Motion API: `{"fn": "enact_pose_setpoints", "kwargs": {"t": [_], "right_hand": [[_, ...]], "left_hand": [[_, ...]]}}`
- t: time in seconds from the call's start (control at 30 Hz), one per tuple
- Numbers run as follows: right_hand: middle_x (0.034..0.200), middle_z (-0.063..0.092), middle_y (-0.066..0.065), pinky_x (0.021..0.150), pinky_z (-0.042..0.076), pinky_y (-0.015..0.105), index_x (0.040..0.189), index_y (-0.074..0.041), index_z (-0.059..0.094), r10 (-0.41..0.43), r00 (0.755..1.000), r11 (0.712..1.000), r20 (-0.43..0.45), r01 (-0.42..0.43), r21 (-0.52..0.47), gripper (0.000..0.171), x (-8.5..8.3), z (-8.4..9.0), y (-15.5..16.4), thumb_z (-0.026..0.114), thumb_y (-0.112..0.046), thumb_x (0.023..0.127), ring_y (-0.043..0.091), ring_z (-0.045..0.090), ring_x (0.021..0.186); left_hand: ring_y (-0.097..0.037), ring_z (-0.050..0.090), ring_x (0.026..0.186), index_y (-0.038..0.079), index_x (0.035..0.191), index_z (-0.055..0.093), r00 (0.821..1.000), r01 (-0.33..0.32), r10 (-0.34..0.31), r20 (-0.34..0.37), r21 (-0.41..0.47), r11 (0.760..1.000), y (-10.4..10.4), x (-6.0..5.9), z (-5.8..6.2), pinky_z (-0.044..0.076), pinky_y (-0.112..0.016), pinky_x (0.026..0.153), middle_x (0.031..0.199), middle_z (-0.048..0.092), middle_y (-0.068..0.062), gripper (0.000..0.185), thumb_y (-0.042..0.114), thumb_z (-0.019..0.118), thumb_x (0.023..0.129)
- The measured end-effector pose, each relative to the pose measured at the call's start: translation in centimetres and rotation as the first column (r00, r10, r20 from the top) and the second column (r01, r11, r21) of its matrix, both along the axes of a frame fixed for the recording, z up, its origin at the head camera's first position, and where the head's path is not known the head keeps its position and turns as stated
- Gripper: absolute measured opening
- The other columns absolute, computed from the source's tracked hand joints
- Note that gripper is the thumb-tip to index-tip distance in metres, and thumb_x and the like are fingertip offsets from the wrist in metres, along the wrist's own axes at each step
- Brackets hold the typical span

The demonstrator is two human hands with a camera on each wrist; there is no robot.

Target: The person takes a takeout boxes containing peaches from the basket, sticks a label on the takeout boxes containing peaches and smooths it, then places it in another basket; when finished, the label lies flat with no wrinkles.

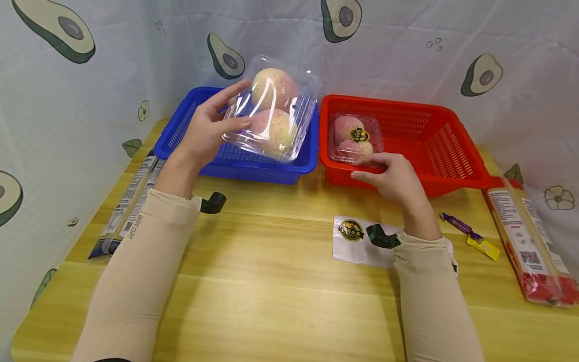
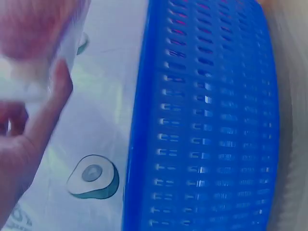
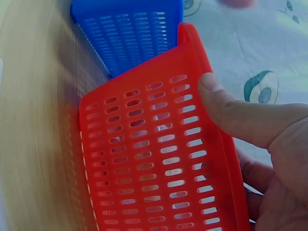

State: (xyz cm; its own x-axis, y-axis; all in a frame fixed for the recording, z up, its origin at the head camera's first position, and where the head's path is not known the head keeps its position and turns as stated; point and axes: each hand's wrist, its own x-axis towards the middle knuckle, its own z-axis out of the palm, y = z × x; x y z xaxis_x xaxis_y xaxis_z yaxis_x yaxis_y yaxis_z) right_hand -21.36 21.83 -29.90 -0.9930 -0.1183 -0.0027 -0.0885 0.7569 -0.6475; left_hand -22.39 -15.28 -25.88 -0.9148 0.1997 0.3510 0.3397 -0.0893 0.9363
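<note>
My left hand (image 1: 205,125) holds up a clear plastic box (image 1: 242,143) of two pink-and-yellow peaches (image 1: 274,133), thumb and fingers spread at its left side. The box is tilted above the blue basket (image 1: 253,176). In the left wrist view that hand and the box are blurred at the left edge. The right hand (image 1: 393,176) grips the front rim of the red basket (image 1: 434,183), thumb outside and fingers inside. Just beyond its fingertips, a second clear box (image 1: 377,133) of two peaches, with a dark round label (image 1: 359,134), sits inside the red basket's left end.
A white sheet with a round logo (image 1: 351,230) lies under the right wrist. Two small wrapped sweets, purple (image 1: 461,223) and yellow (image 1: 483,248), lie to its right. Long printed packets flank the baskets, one left (image 1: 128,201), one right (image 1: 526,241). An avocado-print curtain (image 1: 280,30) hangs behind.
</note>
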Motion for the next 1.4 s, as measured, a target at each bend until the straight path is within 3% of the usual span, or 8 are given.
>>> {"fn": "enact_pose_setpoints", "kwargs": {"t": [0.13,0.37,0.67,0.77,0.93,1.1,1.27,1.4], "right_hand": [[0.132,0.057,0.018,0.090,0.052,0.050,0.129,-0.011,0.070,0.009,1.000,1.000,0.006,-0.009,-0.003,0.044,-0.1,0.0,0.0,0.076,-0.033,0.091,0.038,0.046,0.117],[0.132,0.056,0.019,0.092,0.052,0.052,0.129,-0.011,0.069,0.019,1.000,1.000,0.010,-0.019,-0.004,0.044,-0.1,0.0,0.1,0.076,-0.031,0.091,0.038,0.045,0.118],[0.134,0.056,0.019,0.091,0.050,0.053,0.130,-0.011,0.069,0.033,0.999,0.999,0.011,-0.033,0.015,0.043,0.0,0.1,0.4,0.075,-0.033,0.093,0.038,0.045,0.118],[0.133,0.056,0.018,0.092,0.049,0.053,0.129,-0.011,0.070,0.041,0.999,0.999,0.001,-0.041,0.022,0.042,0.0,0.2,0.3,0.075,-0.032,0.093,0.038,0.044,0.119],[0.132,0.057,0.018,0.092,0.048,0.053,0.129,-0.011,0.070,0.050,0.999,0.999,-0.009,-0.050,0.022,0.043,0.0,0.2,0.3,0.075,-0.033,0.092,0.038,0.045,0.119],[0.132,0.057,0.018,0.091,0.048,0.053,0.128,-0.013,0.070,0.041,0.999,0.999,-0.014,-0.040,0.022,0.043,0.0,0.3,0.3,0.076,-0.034,0.092,0.038,0.045,0.119],[0.133,0.056,0.019,0.093,0.048,0.054,0.129,-0.012,0.070,0.048,0.999,0.998,-0.018,-0.047,0.032,0.044,0.0,0.3,0.2,0.075,-0.034,0.092,0.038,0.044,0.120],[0.133,0.057,0.019,0.093,0.048,0.055,0.128,-0.010,0.070,0.054,0.998,0.998,-0.031,-0.053,0.031,0.044,0.2,0.4,0.2,0.076,-0.033,0.091,0.038,0.045,0.119]], "left_hand": [[-0.028,0.053,0.110,0.017,0.136,0.066,0.977,0.209,-0.206,-0.056,0.050,0.977,-0.9,1.8,-1.1,0.056,-0.028,0.078,0.144,0.049,-0.011,0.056,-0.007,0.060,0.086],[-0.027,0.051,0.096,0.013,0.131,0.069,0.848,0.503,-0.521,-0.101,-0.157,0.850,-0.3,3.8,-3.8,0.053,-0.033,0.078,0.109,0.058,-0.014,0.044,0.004,0.070,0.088],[-0.026,0.056,0.109,-0.010,0.129,0.061,0.735,0.665,-0.673,0.081,-0.282,0.692,1.7,2.9,-7.5,0.045,-0.041,0.100,0.119,0.065,-0.015,0.042,0.002,0.065,0.089],[-0.029,0.054,0.120,-0.007,0.133,0.060,0.756,0.645,-0.644,0.116,-0.301,0.703,1.7,2.6,-8.4,0.042,-0.046,0.105,0.133,0.062,-0.013,0.045,0.004,0.066,0.090],[-0.026,0.053,0.124,0.001,0.134,0.062,0.840,0.540,-0.513,0.177,-0.368,0.757,1.3,2.4,-9.0,0.042,-0.045,0.106,0.135,0.062,-0.009,0.045,0.009,0.071,0.090],[-0.023,0.054,0.127,0.003,0.137,0.060,0.866,0.500,-0.439,0.239,-0.408,0.764,1.6,2.3,-8.9,0.044,-0.042,0.106,0.137,0.061,-0.009,0.042,0.012,0.067,0.097],[-0.022,0.056,0.125,0.009,0.139,0.060,0.873,0.487,-0.427,0.237,-0.493,0.721,1.6,2.5,-8.5,0.046,-0.040,0.104,0.137,0.060,-0.003,0.044,0.016,0.070,0.096],[-0.025,0.049,0.130,0.014,0.145,0.054,0.846,0.522,-0.476,0.240,-0.552,0.650,1.2,2.7,-8.3,0.041,-0.042,0.108,0.144,0.052,0.000,0.064,0.021,0.081,0.087]]}}
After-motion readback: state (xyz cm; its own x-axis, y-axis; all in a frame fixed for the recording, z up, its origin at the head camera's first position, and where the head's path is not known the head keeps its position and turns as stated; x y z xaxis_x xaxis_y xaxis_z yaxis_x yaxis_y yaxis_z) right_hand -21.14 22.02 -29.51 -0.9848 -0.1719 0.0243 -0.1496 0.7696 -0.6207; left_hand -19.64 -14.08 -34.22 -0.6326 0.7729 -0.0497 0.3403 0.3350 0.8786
